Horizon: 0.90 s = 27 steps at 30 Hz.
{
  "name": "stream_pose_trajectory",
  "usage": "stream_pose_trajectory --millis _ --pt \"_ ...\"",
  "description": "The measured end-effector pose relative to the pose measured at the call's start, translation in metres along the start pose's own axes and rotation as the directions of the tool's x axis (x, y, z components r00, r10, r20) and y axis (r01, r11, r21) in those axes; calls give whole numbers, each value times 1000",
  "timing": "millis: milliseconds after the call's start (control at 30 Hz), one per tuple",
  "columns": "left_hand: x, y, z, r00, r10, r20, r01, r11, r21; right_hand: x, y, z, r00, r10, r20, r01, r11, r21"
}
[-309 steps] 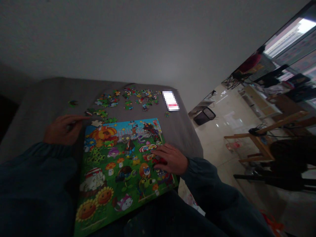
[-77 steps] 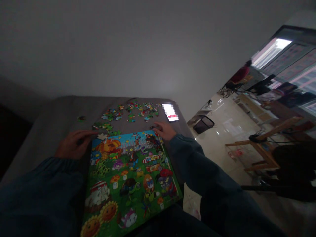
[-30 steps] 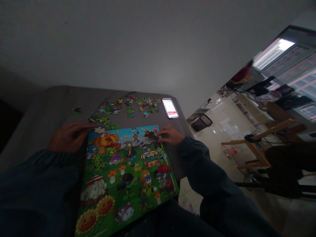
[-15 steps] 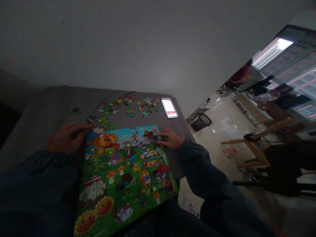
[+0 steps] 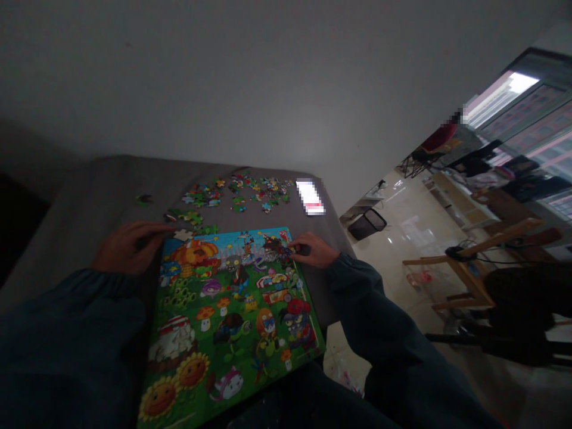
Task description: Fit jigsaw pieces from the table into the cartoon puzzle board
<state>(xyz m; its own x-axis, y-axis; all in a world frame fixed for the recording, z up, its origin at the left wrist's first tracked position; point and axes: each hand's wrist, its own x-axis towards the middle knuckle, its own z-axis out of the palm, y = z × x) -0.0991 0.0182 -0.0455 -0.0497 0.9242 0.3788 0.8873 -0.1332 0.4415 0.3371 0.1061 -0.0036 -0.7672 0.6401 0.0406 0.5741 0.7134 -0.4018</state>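
One flat, rectangular green jigsaw board with a sky-blue top, printed with smiling yellow sunflowers, lies before me, nearer than the many loose multicoloured pieces. A small red mark in its far right corner is unreadable. My right hand's fingertips draw together there, my left hand's reach a pale piece; whether either grips anything, I cannot tell.

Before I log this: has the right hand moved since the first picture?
Yes. Against the phone, the right hand has moved forward, away from the person and closer to it, toward the puzzle's far right corner.
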Motion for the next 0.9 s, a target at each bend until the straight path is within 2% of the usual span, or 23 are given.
stream_pose_trajectory --millis 133,233,333,567,900 --pt "0 4 -2 1000 2 5 -2 1000 -16 8 -9 -2 999 -42 1 42 999 -27" --pt "0 6 -4 1000 6 11 -6 1000 -16 14 -17 3 991 -99 86 106 991 -79" --pt "1 7 -6 1000 11 19 -11 1000 -13 15 -22 10 983 -97 154 119 983 -141" --pt "0 6 -4 1000 6 15 -6 1000 -14 14 -25 13 990 -42 137 65 984 -168" --pt "1 8 -6 1000 24 13 -24 999 -26 19 -24 11 991 -54 124 73 985 -156"
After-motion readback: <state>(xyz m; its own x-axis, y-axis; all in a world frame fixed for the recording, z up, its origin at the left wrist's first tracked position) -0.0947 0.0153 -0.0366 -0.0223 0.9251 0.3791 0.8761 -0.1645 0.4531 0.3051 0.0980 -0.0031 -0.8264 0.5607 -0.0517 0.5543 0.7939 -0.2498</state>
